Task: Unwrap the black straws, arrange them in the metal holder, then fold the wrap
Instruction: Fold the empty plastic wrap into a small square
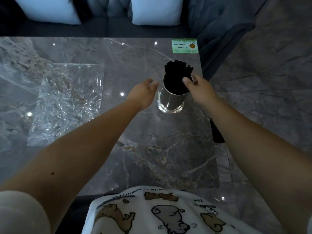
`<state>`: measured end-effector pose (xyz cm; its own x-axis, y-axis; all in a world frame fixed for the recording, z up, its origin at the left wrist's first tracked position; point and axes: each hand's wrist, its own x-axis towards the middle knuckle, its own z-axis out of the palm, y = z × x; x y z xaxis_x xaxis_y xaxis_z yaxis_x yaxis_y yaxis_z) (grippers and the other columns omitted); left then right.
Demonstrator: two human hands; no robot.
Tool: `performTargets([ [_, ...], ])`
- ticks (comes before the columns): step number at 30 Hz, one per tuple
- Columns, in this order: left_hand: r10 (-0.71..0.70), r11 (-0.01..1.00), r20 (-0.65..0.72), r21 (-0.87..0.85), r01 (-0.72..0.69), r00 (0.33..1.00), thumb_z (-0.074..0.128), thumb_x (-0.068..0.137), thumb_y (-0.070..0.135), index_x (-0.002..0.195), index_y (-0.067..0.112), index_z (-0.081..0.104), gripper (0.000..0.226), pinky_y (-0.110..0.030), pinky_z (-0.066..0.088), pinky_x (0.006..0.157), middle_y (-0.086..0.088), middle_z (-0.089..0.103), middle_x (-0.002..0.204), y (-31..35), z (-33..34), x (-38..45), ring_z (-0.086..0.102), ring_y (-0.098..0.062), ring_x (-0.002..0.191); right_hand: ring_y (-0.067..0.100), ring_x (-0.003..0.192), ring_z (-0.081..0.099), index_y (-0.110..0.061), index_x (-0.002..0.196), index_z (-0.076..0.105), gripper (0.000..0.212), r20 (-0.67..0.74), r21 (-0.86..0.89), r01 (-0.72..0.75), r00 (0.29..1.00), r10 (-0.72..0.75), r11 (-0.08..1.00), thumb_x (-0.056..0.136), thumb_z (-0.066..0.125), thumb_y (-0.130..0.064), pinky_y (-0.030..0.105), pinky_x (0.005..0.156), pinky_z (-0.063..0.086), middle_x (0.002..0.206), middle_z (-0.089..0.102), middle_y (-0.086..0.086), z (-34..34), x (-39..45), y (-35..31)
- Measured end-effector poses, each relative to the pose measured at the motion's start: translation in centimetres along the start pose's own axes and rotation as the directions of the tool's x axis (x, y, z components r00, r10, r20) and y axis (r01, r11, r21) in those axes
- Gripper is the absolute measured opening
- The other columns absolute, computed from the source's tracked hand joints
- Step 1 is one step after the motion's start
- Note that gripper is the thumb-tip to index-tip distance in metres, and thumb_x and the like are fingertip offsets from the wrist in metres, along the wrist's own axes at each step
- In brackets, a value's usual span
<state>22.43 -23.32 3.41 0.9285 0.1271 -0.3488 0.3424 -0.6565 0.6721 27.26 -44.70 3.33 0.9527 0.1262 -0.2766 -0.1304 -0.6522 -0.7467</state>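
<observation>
1. The clear wrap (67, 102) lies flat and crinkled on the marble table (152, 157), well left of my hands.
2. My left hand (141, 93) hovers just beside the metal holder (171, 100), fingers loosely apart, holding nothing.
3. The black straws (177, 71) stand bunched in the holder.
4. My right hand (197, 86) pinches the straws at the holder's rim.
5. A green card (184, 45) sits at the table's far corner.

Black straws (177, 68) fill a shiny silver metal holder (170, 100); the table (152, 149) looks grey veined marble; the wrap (67, 102) is clear.
</observation>
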Motion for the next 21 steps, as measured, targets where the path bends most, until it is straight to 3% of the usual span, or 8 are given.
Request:
performTargets([
  [2,-0.014,1.000,-0.021,0.028,0.015,1.000,0.037,0.100,0.045,0.131,0.015,0.052,0.046,-0.039,0.046,0.095,-0.017,0.065,0.117,-2.4,-1.1,-1.3,0.062,-0.034,0.107,0.021,0.122,0.049,-0.017,0.141,0.040,0.064,-0.184,-0.067,-0.012,0.983,0.000,0.998,0.091,0.046,-0.057,0.037,0.098,0.041,0.139,0.046,0.005,0.6,-1.1,0.1],
  [4,-0.011,0.996,-0.061,0.087,0.016,0.998,0.040,0.100,0.040,0.121,0.014,0.059,0.039,-0.033,0.044,0.087,-0.016,0.067,0.112,-5.4,-2.2,-2.9,0.062,-0.034,0.105,0.026,0.120,0.049,-0.010,0.137,0.043,0.057,-0.373,-0.167,0.145,0.906,-0.199,0.975,0.093,0.049,-0.046,0.035,0.096,0.040,0.135,0.046,0.014,1.6,-3.0,-0.5],
  [6,0.007,0.990,-0.090,0.138,0.006,0.996,0.044,0.099,0.034,0.111,0.011,0.063,0.032,-0.033,0.044,0.080,-0.016,0.067,0.105,-8.9,-3.4,-4.8,0.062,-0.034,0.099,0.025,0.111,0.049,-0.007,0.129,0.049,0.044,-0.415,-0.322,0.321,0.798,-0.437,0.891,0.093,0.052,-0.033,0.032,0.092,0.039,0.123,0.051,0.017,3.0,-4.9,-1.8],
  [8,-0.001,0.980,-0.106,0.197,0.022,0.994,0.046,0.098,0.029,0.109,0.010,0.064,0.028,-0.034,0.046,0.079,-0.016,0.068,0.103,-12.8,-4.9,-6.7,0.063,-0.034,0.096,0.026,0.105,0.049,-0.008,0.122,0.054,0.037,-0.335,-0.411,0.429,0.749,-0.571,0.804,0.090,0.053,-0.025,0.035,0.090,0.040,0.114,0.055,0.017,5.4,-6.6,-3.5],
  [12,-0.045,0.956,-0.187,0.277,0.097,0.981,0.047,0.094,0.025,0.099,0.013,0.064,0.021,-0.042,0.052,0.074,-0.016,0.067,0.097,-20.4,-8.6,-10.3,0.063,-0.037,0.087,0.035,0.091,0.060,-0.007,0.099,0.068,0.019,-0.066,-0.414,0.589,0.741,-0.668,0.694,0.083,0.060,-0.014,0.042,0.081,0.048,0.098,0.062,0.016,13.3,-9.4,-6.9],
  [14,-0.042,0.956,-0.231,0.275,0.107,0.972,0.047,0.094,0.023,0.102,0.012,0.065,0.022,-0.041,0.051,0.074,-0.017,0.066,0.099,-23.7,-10.6,-11.8,0.063,-0.037,0.089,0.035,0.086,0.062,-0.006,0.091,0.070,0.013,0.109,-0.383,0.606,0.779,-0.617,0.697,0.082,0.063,-0.011,0.040,0.079,0.049,0.094,0.065,0.015,17.8,-10.2,-8.1],
  [17,-0.066,0.944,-0.245,0.297,0.140,0.967,0.047,0.095,0.022,0.113,0.013,0.063,0.026,-0.042,0.050,0.083,-0.016,0.064,0.111,-28.5,-13.7,-13.8,0.061,-0.037,0.100,0.036,0.094,0.061,-0.005,0.094,0.070,0.016,0.362,-0.412,0.549,0.831,-0.423,0.727,0.087,0.059,-0.015,0.041,0.084,0.048,0.101,0.064,0.016,24.0,-10.8,-9.4],
  [21,-0.057,0.916,-0.212,0.379,0.136,0.976,0.048,0.094,0.022,0.122,0.012,0.061,0.032,-0.046,0.047,0.090,-0.016,0.057,0.127,-34.5,-17.2,-15.9,0.053,-0.039,0.114,0.033,0.105,0.056,-0.009,0.101,0.067,0.022,0.464,-0.476,0.591,0.798,-0.385,0.651,0.088,0.056,-0.022,0.041,0.090,0.046,0.111,0.061,0.012,30.5,-11.6,-10.8],
])
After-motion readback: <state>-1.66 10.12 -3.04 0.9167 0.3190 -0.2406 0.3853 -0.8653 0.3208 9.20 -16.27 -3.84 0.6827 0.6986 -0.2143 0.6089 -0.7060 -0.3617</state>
